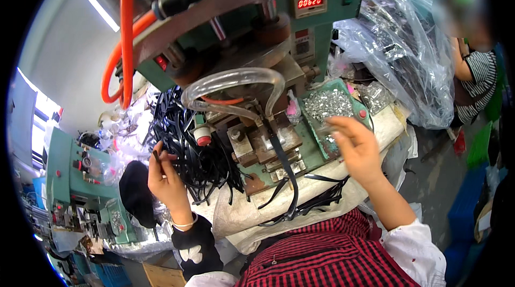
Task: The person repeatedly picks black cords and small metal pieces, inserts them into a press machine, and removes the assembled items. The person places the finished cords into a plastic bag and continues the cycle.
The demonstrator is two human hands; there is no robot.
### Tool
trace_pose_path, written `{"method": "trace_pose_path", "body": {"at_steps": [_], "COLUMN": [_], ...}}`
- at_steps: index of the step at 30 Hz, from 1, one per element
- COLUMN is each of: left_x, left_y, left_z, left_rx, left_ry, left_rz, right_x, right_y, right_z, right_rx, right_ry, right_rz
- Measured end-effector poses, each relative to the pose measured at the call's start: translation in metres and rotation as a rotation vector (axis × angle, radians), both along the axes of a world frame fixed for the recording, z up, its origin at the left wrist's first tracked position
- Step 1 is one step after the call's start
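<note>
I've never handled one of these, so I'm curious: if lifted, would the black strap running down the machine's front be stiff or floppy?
Probably floppy: the strap curves as it comes down, and similar strips lie bent and tangled to its left. It is likely light, being narrow and seemingly thin. The strips' shine hints at a slightly slippery surface.

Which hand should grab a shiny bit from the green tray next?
Probably the right hand: its fingers are near the shiny bits and look open. The left hand is farther off, over by the black straps, and seems to pinch something dark.
</note>
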State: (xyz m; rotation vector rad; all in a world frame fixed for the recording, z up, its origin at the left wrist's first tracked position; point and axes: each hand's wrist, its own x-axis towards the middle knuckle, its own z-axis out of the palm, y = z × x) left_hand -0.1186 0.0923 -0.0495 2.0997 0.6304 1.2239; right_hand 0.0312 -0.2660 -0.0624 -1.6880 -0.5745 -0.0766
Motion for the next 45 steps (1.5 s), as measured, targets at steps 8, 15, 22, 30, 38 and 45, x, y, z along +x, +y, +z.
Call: {"method": "trace_pose_path", "body": {"at_steps": [8, 15, 22, 30, 38, 45], "left_x": [0.004, 0.032, 0.03, 0.038, 0.053, 0.043], "left_y": [-0.044, -0.088, -0.108, -0.152, -0.141, -0.148], "left_z": [-0.026, 0.072, 0.069, 0.036, 0.017, 0.016], "left_rx": [-0.372, 0.147, 0.284, 0.717, 0.76, 0.687], "left_ry": [-0.107, -0.39, -0.446, -0.116, -0.222, -0.165], "left_rz": [-0.273, -0.493, -0.541, -0.727, -0.742, -0.693], "right_x": [-0.001, -0.008, -0.021, 0.047, 0.062, 0.073], "right_y": [0.094, 0.105, 0.084, 0.01, 0.01, 0.065], "right_z": [0.02, 0.029, 0.045, -0.038, -0.046, -0.036], "right_rx": [0.094, 0.286, 0.002, -0.764, -0.502, -0.741], "right_ry": [-0.071, 0.154, -0.043, -0.479, -0.434, -0.6], "right_rz": [0.123, 0.231, 0.185, -0.469, -0.491, -0.291]}}
